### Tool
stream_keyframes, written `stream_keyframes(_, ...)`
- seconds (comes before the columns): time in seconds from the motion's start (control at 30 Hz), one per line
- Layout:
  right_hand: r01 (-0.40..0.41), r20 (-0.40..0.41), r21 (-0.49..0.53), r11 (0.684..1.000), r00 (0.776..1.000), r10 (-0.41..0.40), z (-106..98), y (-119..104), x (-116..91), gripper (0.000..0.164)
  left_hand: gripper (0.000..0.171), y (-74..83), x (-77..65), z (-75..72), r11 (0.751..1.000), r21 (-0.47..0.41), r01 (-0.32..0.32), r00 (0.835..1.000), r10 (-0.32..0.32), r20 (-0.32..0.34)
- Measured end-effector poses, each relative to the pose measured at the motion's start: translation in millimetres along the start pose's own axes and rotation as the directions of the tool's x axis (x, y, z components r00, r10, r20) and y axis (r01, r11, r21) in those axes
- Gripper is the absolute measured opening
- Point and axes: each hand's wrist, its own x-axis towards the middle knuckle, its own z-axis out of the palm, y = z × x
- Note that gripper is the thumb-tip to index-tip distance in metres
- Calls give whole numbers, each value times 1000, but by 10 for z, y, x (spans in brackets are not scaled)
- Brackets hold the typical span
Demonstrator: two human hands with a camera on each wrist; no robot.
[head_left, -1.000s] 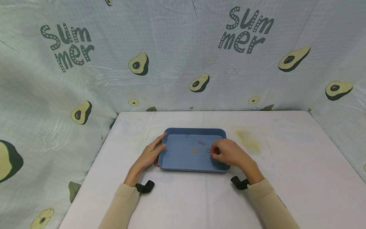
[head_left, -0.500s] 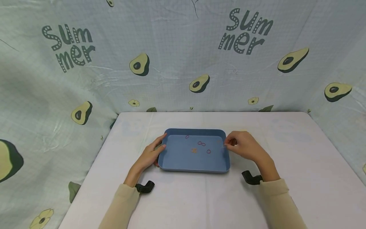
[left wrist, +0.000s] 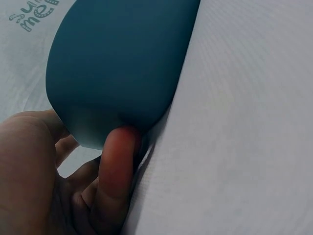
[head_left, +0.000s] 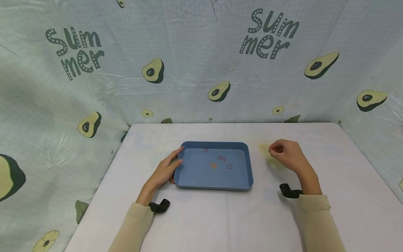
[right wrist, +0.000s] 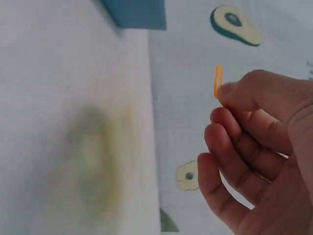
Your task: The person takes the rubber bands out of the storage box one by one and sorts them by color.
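My left hand (head_left: 163, 170) holds the left side of a blue rectangular tray (head_left: 201, 179), its thumb near the rim. In the left wrist view the tray (left wrist: 122, 58) fills the upper part, and a fingertip presses at its lower corner. Off to the tray's right, my right hand (head_left: 289, 154) is raised over the table. Its thumb and index finger pinch a thin orange rubber band (right wrist: 215, 87), which sticks up past the thumb tip; the other fingers curl loosely. Inside the tray lie several small red rubber bands (head_left: 224, 159) and a tan, tangled-looking one (head_left: 213, 166).
A white cloth covers the table (head_left: 201, 224), with a yellowish patch (head_left: 266, 148) under the right hand. Behind and at the sides hangs a curtain (head_left: 189, 52) printed with avocados and lettering. Each wrist wears a black camera mount (head_left: 160, 205).
My right hand has moved from over the tray's right part out to the right, pinching the orange rubber band. The left hand and the tray have stayed in place.
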Motion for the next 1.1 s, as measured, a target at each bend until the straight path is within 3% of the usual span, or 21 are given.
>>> stream_keyframes(0.23,-77,-4,-63,995,997,77,75,246,58,19,56,17,4,-11,1000,-29,7,1000,-7,14)
stream_keyframes(0.43,-128,13,-81,988,992,129,186,348,106,19,55,31,4,-10,999,30,12,1000,-12,-14)
stream_keyframes(0.7,-210,38,-101,973,976,214,261,339,124,22,55,36,11,-2,1000,13,27,1000,-27,-14)
stream_keyframes(1.1,-244,60,-73,967,967,249,262,283,136,25,55,34,17,-4,1000,7,29,1000,-29,-10)
